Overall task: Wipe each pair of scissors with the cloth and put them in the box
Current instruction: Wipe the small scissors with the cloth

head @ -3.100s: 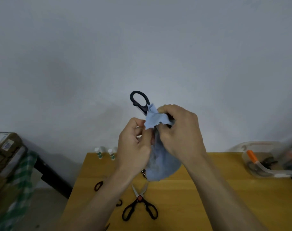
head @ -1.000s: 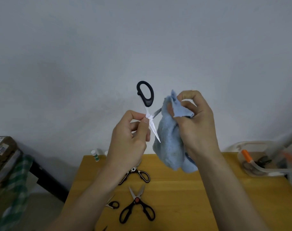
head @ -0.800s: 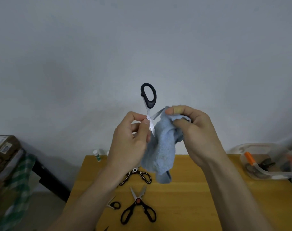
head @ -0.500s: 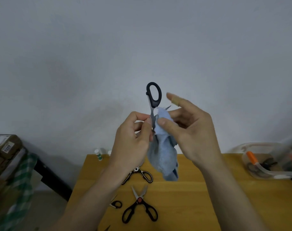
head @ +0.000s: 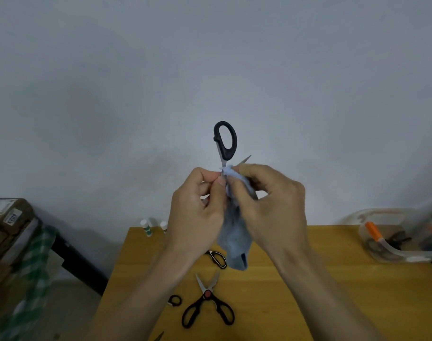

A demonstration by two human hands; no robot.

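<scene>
The black-handled scissors (head: 225,141) are pinched by the left hand (head: 197,212) while the blue cloth (head: 234,232) is gripped against the blades by the curled fingers of the right hand (head: 271,207).

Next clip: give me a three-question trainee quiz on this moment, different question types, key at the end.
1. True or false: the blue cloth lies flat on the table.
2. Which hand holds the cloth against the raised scissors? A) left hand B) right hand
3. Fill in: the clear box stands at the table's far ____ corner.

Key: 1 false; 2 B; 3 right.
</scene>
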